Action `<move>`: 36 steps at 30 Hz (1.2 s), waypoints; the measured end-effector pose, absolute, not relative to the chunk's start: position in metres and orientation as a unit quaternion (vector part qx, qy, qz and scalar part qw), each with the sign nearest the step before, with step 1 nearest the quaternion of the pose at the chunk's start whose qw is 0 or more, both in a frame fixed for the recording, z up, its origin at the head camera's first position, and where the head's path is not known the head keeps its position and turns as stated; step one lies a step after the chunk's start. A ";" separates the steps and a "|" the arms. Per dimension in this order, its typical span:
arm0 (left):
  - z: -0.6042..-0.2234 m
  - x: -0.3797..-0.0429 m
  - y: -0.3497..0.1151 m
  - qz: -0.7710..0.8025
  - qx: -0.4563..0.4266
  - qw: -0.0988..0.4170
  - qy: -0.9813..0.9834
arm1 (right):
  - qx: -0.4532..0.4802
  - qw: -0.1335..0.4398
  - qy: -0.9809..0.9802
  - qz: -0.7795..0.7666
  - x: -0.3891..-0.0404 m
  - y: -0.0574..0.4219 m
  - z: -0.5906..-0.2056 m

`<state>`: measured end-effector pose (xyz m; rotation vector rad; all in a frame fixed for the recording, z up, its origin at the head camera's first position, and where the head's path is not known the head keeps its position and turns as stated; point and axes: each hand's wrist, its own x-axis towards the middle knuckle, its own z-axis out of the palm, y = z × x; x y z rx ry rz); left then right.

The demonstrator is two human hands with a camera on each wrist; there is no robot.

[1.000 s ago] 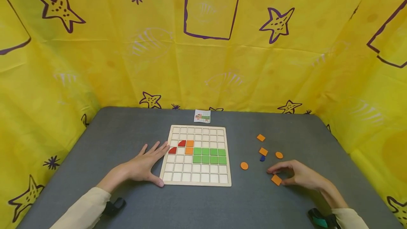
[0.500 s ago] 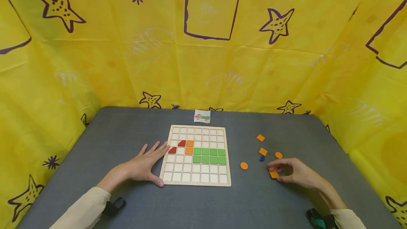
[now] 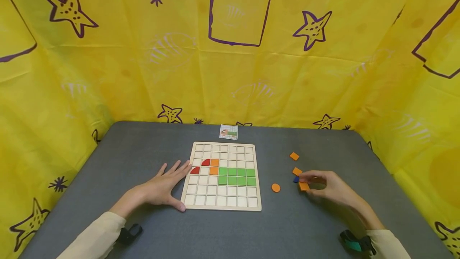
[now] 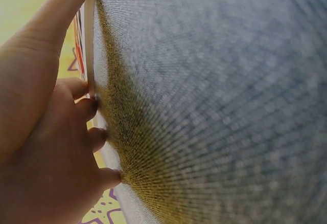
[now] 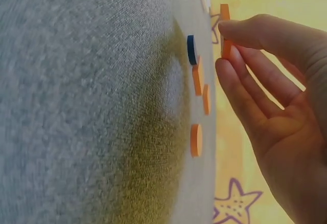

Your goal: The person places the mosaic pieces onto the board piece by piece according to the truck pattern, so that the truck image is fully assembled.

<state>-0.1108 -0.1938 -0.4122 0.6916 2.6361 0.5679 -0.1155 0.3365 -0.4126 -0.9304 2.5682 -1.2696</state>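
My right hand (image 3: 332, 189) pinches an orange square tile (image 3: 304, 187) between thumb and fingers. The right wrist view shows that tile (image 5: 225, 13) raised off the table. My left hand (image 3: 158, 189) lies with fingers spread, its thumb and fingertips at the left edge of a wooden grid board (image 3: 237, 191). Set in the board are several green square tiles (image 3: 237, 176), two orange squares (image 3: 214, 166) and two red quarter-circle tiles (image 3: 195, 170). Close to the right hand lie a dark blue piece (image 3: 296, 179) and an orange square (image 3: 297, 171).
Another orange square (image 3: 294, 156) lies farther back, and an orange disc (image 3: 275, 188) rests right of the board. A second orange disc (image 5: 196, 140), hidden in the head view, shows in the right wrist view. Behind the board lies a picture card (image 3: 229, 132). Yellow cloth (image 3: 230, 75) surrounds the table.
The right hand has picked up the orange square and carried it left and away from the body, now covering the second disc in the head view. The left hand stays in place.
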 end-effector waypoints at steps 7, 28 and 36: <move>-0.413 -0.111 -0.193 0.199 0.244 0.176 0.933 | -0.293 0.040 0.862 -0.413 -0.117 0.328 -0.410; -0.414 -0.113 -0.193 0.200 0.238 0.182 0.933 | -0.271 0.019 0.868 -0.415 -0.126 0.285 -0.408; -0.415 -0.112 -0.194 0.204 0.245 0.175 0.932 | -0.277 0.020 0.863 -0.421 -0.130 0.268 -0.408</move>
